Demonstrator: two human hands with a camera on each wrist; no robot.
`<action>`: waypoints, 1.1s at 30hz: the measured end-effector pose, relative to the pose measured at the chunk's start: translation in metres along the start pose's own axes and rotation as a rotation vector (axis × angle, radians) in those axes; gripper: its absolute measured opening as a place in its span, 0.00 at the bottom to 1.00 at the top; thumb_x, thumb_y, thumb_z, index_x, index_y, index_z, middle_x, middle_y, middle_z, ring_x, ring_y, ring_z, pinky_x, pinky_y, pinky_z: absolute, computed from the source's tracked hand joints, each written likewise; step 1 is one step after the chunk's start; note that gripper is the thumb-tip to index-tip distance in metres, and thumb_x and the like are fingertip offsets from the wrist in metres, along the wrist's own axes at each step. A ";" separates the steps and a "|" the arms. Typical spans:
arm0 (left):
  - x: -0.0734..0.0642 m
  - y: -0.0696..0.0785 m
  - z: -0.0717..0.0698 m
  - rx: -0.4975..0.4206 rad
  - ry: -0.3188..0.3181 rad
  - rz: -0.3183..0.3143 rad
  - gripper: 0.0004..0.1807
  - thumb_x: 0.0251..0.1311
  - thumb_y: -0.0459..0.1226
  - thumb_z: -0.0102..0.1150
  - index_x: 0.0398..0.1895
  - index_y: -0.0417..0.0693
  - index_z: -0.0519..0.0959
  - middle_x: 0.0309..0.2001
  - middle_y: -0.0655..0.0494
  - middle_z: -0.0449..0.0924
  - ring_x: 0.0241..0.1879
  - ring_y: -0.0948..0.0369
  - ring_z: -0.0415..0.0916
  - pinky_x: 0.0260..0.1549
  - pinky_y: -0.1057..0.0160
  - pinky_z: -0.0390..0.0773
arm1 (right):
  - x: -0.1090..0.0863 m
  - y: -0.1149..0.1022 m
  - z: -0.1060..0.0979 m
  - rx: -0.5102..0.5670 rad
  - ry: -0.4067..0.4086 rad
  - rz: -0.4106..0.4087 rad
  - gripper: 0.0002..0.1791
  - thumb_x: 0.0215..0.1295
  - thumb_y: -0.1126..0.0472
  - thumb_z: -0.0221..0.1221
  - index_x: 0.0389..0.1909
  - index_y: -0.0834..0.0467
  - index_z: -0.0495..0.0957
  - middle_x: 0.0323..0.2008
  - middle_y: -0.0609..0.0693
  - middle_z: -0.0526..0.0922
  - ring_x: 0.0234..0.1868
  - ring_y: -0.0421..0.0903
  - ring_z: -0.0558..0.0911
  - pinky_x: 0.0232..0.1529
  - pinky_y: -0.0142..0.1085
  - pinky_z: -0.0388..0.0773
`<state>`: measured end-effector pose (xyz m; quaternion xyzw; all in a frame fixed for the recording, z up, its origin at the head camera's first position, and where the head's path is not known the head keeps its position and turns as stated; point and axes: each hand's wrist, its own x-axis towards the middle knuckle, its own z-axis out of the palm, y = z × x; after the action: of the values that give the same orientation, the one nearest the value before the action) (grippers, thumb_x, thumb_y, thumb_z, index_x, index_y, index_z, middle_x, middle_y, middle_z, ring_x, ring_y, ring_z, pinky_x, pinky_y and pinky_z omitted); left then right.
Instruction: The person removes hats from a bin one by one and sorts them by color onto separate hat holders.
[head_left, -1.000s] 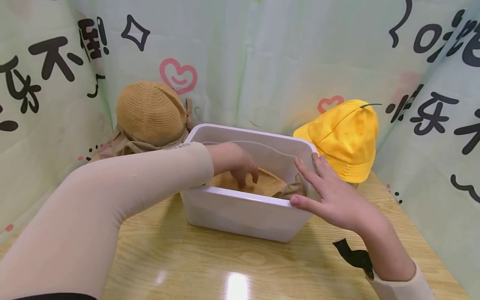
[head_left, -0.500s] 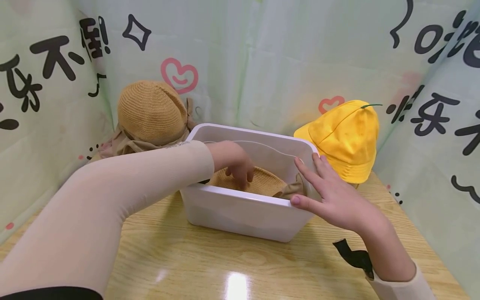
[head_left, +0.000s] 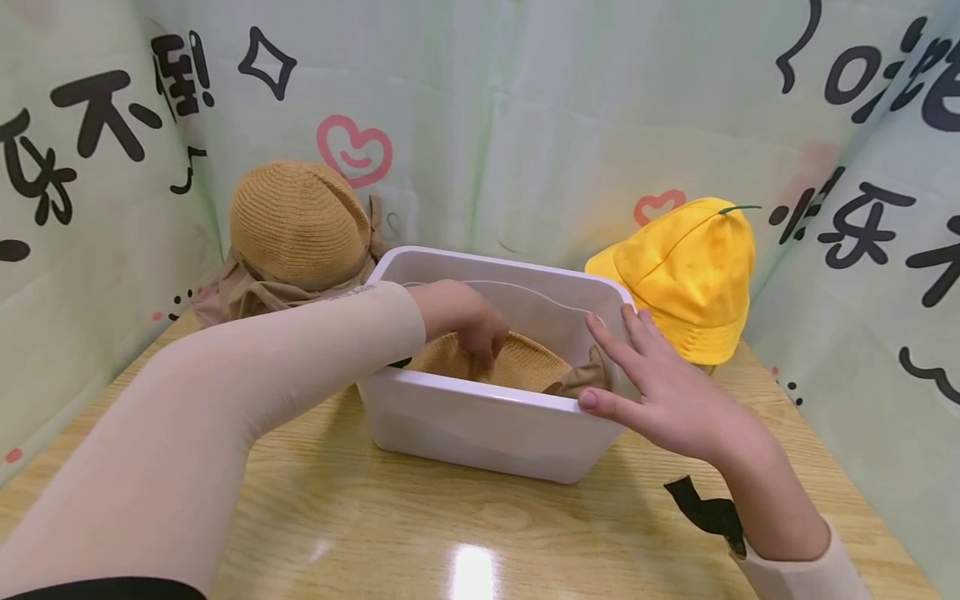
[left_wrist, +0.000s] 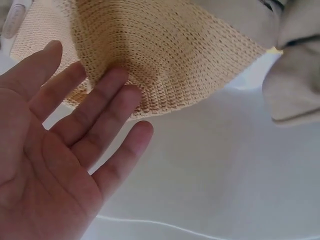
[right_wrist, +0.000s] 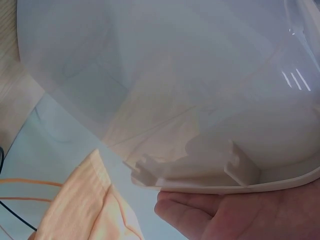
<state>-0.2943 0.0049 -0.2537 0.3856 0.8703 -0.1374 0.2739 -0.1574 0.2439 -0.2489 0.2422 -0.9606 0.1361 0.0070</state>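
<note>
A white plastic bin (head_left: 472,425) stands mid-table, with a tan woven hat (head_left: 528,362) inside it. My left hand (head_left: 468,321) reaches down into the bin onto this hat. In the left wrist view the fingers (left_wrist: 107,102) lie gently bent against the woven brim (left_wrist: 165,65), and the thumb is apart from them. Beige cloth (left_wrist: 295,82) hangs from the hat's side. My right hand (head_left: 663,387) rests on the bin's right end, fingers spread and fairly straight, thumb on the front rim. The right wrist view shows that hand (right_wrist: 240,215) against the rim's outer edge.
Behind the bin at left stands another tan knitted hat (head_left: 296,221) with beige cloth (head_left: 262,287) below it. A yellow hat (head_left: 686,283) with a green stem stands at back right. Printed curtains (head_left: 487,108) enclose the wooden table (head_left: 360,533) at back and sides.
My left hand has lowered slightly onto the hat in the bin, its fingers drawing closer together. The right hand and the bin stay in place.
</note>
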 end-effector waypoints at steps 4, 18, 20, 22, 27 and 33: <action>0.001 -0.001 -0.001 0.031 0.007 0.018 0.17 0.71 0.43 0.55 0.55 0.44 0.83 0.45 0.55 0.81 0.42 0.61 0.71 0.46 0.63 0.75 | 0.000 0.000 -0.001 -0.002 0.000 -0.002 0.47 0.69 0.34 0.53 0.80 0.40 0.41 0.80 0.58 0.31 0.79 0.63 0.36 0.67 0.71 0.51; 0.002 -0.003 -0.002 0.041 0.063 0.042 0.11 0.66 0.34 0.52 0.41 0.40 0.84 0.26 0.60 0.73 0.29 0.64 0.69 0.32 0.67 0.70 | -0.001 -0.001 -0.001 0.001 -0.008 0.003 0.47 0.69 0.33 0.53 0.80 0.40 0.41 0.80 0.58 0.32 0.79 0.64 0.35 0.67 0.71 0.50; 0.003 -0.004 -0.003 0.031 0.078 0.045 0.11 0.66 0.34 0.52 0.40 0.40 0.84 0.25 0.60 0.73 0.27 0.65 0.69 0.30 0.68 0.69 | -0.001 -0.001 -0.002 0.003 -0.009 0.003 0.47 0.69 0.34 0.53 0.80 0.40 0.41 0.80 0.58 0.32 0.79 0.64 0.35 0.67 0.71 0.50; 0.003 -0.004 -0.004 0.041 0.102 0.055 0.10 0.67 0.35 0.54 0.40 0.41 0.85 0.25 0.61 0.74 0.28 0.65 0.69 0.30 0.69 0.69 | 0.000 -0.001 -0.002 0.001 -0.010 0.004 0.47 0.69 0.33 0.53 0.80 0.40 0.41 0.80 0.58 0.31 0.79 0.65 0.35 0.67 0.71 0.50; 0.003 -0.004 -0.006 0.071 0.184 0.045 0.08 0.65 0.35 0.58 0.37 0.43 0.86 0.28 0.60 0.78 0.30 0.63 0.69 0.31 0.67 0.69 | 0.000 -0.001 -0.001 0.000 -0.007 0.007 0.47 0.69 0.33 0.53 0.80 0.39 0.40 0.80 0.58 0.31 0.79 0.65 0.35 0.67 0.71 0.50; 0.002 -0.006 -0.009 0.075 0.283 0.057 0.08 0.64 0.39 0.61 0.37 0.45 0.87 0.36 0.56 0.85 0.34 0.62 0.73 0.38 0.64 0.75 | -0.001 0.000 0.000 0.003 0.003 0.006 0.47 0.68 0.33 0.53 0.80 0.40 0.41 0.80 0.57 0.31 0.79 0.64 0.35 0.67 0.71 0.51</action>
<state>-0.3034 0.0065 -0.2471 0.4358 0.8830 -0.1065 0.1377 -0.1560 0.2443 -0.2491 0.2391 -0.9611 0.1380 0.0074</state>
